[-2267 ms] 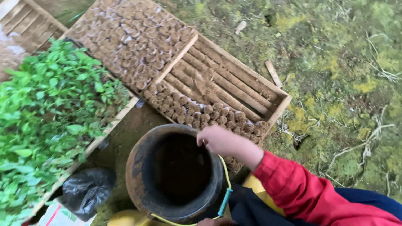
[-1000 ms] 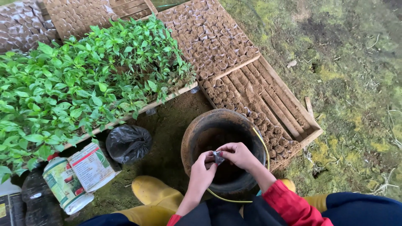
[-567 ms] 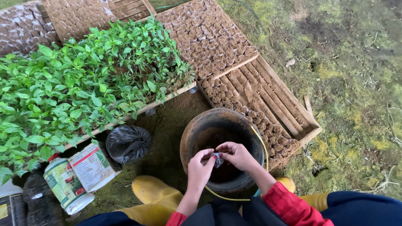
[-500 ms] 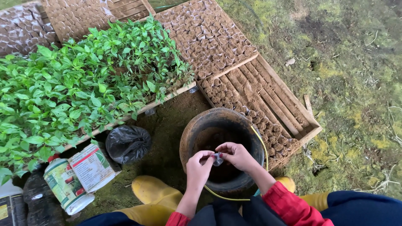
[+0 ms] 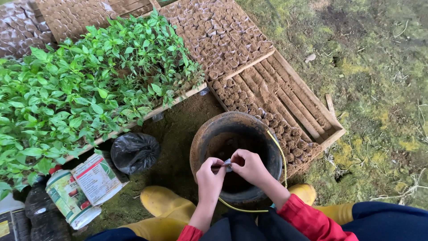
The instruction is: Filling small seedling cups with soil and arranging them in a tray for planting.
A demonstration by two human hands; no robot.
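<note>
Brown dirt fills the bucket (image 5: 209, 134) under the left hand (image 5: 209, 175) and right hand (image 5: 250, 166), both pinching one tiny pot (image 5: 228, 165) between them; gentle fingers should keep it unsquashed.

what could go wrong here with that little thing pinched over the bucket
1. Both hands, left hand and right hand, pinch a small grey piece right above the round dark soil-caked bucket; if it slips, it probably drops into the dark soil inside and gets hard to find.

2. The wooden tray of small brown soil plugs sits close against the bucket's far side, so a nudged bucket could crush plugs.
</note>
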